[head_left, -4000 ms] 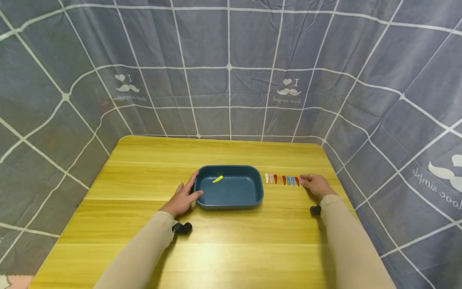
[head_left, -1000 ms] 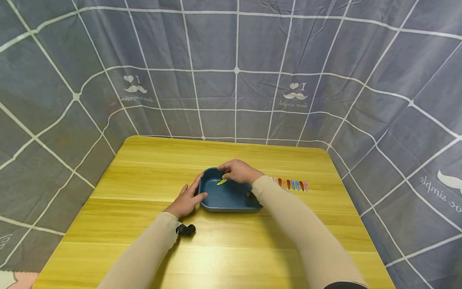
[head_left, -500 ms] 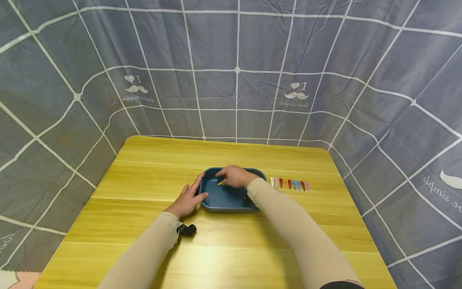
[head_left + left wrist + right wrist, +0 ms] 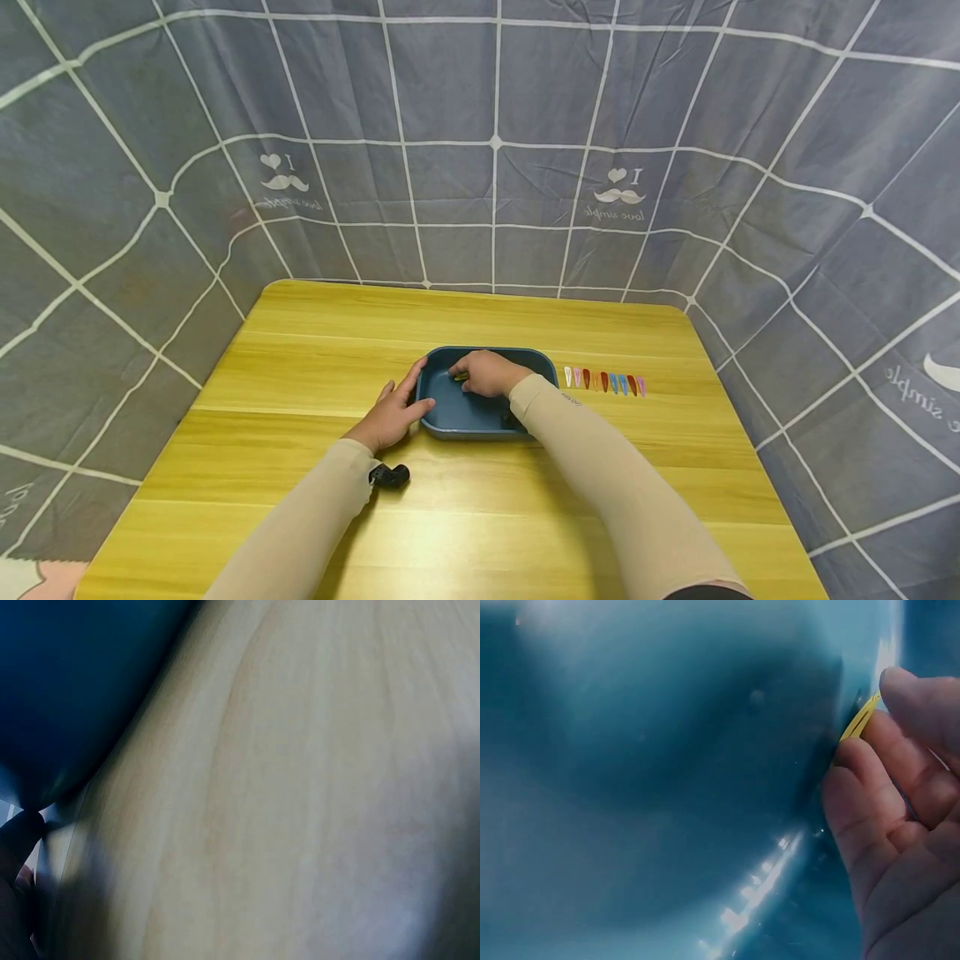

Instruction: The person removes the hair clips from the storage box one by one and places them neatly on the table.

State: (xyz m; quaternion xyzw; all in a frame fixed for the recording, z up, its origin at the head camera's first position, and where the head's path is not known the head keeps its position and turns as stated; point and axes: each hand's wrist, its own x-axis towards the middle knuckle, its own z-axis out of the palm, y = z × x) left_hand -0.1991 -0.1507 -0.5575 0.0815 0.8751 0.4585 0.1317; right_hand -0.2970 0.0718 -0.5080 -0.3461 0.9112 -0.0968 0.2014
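Note:
A dark blue rectangular basin (image 4: 468, 434) stands on the wooden table. Along its left side rests my left hand (image 4: 386, 418), fingers extended against the wall and thumb at the near-left corner; the left wrist view catches only part of the thumb (image 4: 21, 836) by the basin. My right hand (image 4: 489, 372) reaches inside the basin. Between its thumb and fingers it pinches a yellow snap hair clip (image 4: 859, 722), held near the basin's inner wall. In the head view the hand covers most of this clip.
To the basin's right lies a row of several hair clips (image 4: 604, 382) in white, pink, red, orange and blue. The table (image 4: 465, 525) is ringed at the back and sides by a grey checked curtain (image 4: 442, 183).
My right hand has moved left from the row's right end into the basin and taken hold of the yellow hair clip lying there. My left hand stays at the basin's left side.

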